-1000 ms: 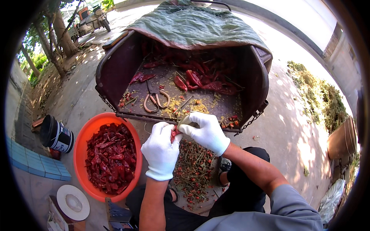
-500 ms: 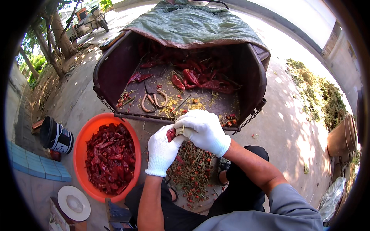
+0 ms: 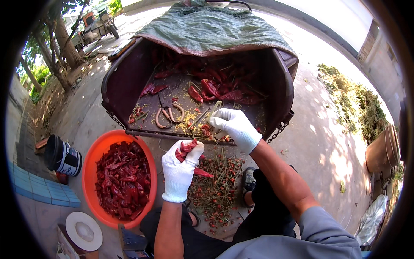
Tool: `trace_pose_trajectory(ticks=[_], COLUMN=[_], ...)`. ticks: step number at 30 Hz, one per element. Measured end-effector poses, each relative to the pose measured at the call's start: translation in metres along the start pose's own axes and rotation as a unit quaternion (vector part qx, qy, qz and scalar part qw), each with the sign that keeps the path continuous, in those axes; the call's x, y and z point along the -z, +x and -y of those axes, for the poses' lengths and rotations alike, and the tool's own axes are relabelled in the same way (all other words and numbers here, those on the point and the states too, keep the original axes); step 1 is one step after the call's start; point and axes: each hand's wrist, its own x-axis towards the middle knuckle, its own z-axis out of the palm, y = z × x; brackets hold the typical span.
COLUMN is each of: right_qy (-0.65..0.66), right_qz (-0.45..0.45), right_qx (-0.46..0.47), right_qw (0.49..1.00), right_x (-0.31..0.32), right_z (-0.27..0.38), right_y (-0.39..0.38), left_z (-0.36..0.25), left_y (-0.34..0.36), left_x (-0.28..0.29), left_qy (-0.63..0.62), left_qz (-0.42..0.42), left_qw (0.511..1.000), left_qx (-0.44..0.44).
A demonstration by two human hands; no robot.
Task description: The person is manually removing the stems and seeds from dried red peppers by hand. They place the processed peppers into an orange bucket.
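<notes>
My left hand [image 3: 177, 170], in a white glove, grips torn red chili pieces [image 3: 189, 146] above a pile of stems and seed cores [image 3: 215, 190] on the ground. My right hand [image 3: 233, 127], also gloved, pinches a pale, thin chili core [image 3: 215, 111] at the front of the dark metal cart bed [image 3: 278, 90]. Scattered yellow seeds, red chilies [image 3: 209, 88] and scissors with pink handles [image 3: 168, 116] lie on that bed. An orange basin [image 3: 88, 181] of red chili pieces [image 3: 123, 177] stands at the lower left.
A green tarp [image 3: 207, 32] covers the cart's back. At left are a black bucket [image 3: 60, 153], a white disc [image 3: 84, 231] and blue tiled edging [image 3: 39, 185]. Dry plants [image 3: 349, 103] and a brown bucket [image 3: 383, 151] stand at right; a parked vehicle [image 3: 97, 28] is beyond trees.
My hands have separated: the right moved up and rightward to the cart bed with the pale core, while the left stayed low, and more red chili now shows in it.
</notes>
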Motion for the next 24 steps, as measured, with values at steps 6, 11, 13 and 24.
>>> trace_pose_trajectory(ticks=[6, 11, 13, 24], right_qy=[-0.519, -0.624, -0.657, -0.606], right_qz=[-0.115, -0.157, -0.144, -0.071], right_qx=[0.139, 0.164, 0.147, 0.047], right_qw=[0.836, 0.748, 0.726, 0.791], right_x=[0.017, 0.013, 0.006, 0.027], right_z=[-0.027, -0.043, -0.05, -0.038], right_y=[0.039, 0.08, 0.086, 0.07], left_z=[0.0, -0.007, -0.011, -0.009], left_y=[0.003, 0.0, -0.002, 0.001], left_x=[0.007, 0.004, 0.004, 0.008], left_qy=[-0.027, -0.041, -0.051, -0.095], left_qz=[-0.038, 0.009, 0.015, -0.035], left_qw=[0.999, 0.997, 0.994, 0.992], left_qx=[0.001, 0.062, 0.093, 0.078])
